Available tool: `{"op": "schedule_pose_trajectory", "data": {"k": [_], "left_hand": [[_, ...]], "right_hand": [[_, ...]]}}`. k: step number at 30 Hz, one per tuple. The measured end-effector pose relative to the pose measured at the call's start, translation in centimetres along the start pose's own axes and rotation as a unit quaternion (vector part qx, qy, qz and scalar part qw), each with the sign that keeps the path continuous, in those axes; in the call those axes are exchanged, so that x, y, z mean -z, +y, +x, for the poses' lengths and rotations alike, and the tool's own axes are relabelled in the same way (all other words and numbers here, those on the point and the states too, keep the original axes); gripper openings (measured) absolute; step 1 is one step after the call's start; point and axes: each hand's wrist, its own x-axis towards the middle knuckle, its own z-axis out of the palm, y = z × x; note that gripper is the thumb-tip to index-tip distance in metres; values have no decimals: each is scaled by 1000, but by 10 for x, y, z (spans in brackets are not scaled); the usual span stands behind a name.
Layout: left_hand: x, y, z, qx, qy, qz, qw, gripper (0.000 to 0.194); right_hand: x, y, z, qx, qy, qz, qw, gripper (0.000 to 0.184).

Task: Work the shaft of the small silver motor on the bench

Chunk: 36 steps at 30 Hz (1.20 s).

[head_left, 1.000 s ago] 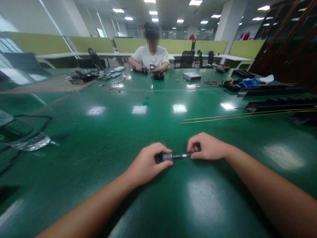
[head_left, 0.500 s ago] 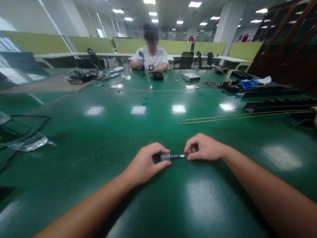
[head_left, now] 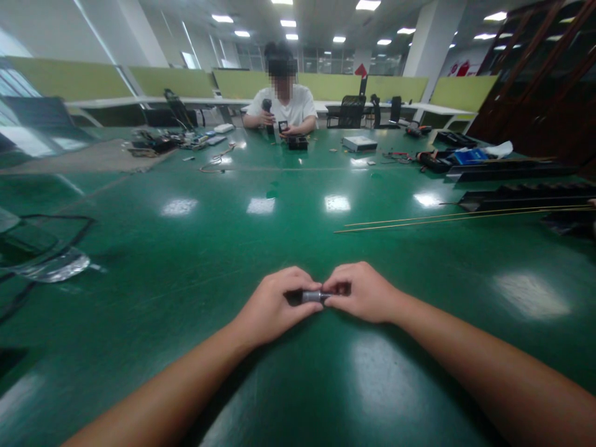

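A small grey-and-black metal cylinder [head_left: 311,297] lies sideways just above the table, its thin shaft pointing right. My left hand [head_left: 272,304] is closed round its left part, thumb on the near side and fingers on the far side. From the right, my right hand [head_left: 361,293] pinches at the cylinder's right end, where the shaft starts. Its fingers cover most of the shaft, and the tips of both hands nearly touch. What exact kind of part the cylinder is, I cannot tell.
Two thin brass-coloured rods [head_left: 419,221] lie on the green table [head_left: 186,347], beside black ridged strips [head_left: 521,197]. A clear plastic container [head_left: 56,264] stands at left. Across the table sits a person [head_left: 282,108] holding tools. A pale box [head_left: 359,144] lies far off.
My right hand has slid left along the shaft, from its far tip to the cylinder's end. The left hand keeps its hold. The person opposite has shifted the held tool slightly.
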Motion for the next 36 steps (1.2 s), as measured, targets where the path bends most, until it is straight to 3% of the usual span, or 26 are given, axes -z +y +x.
{"op": "schedule_pose_trajectory", "data": {"k": [9,36], "left_hand": [[3,2,1,36,-24,8,999,16],[1,0,-3,38,-21,17,999,17]], "right_hand": [[2,2,-2,20,13,-21,999,12],[6,0,-4,38,15,-23,999,11]]}}
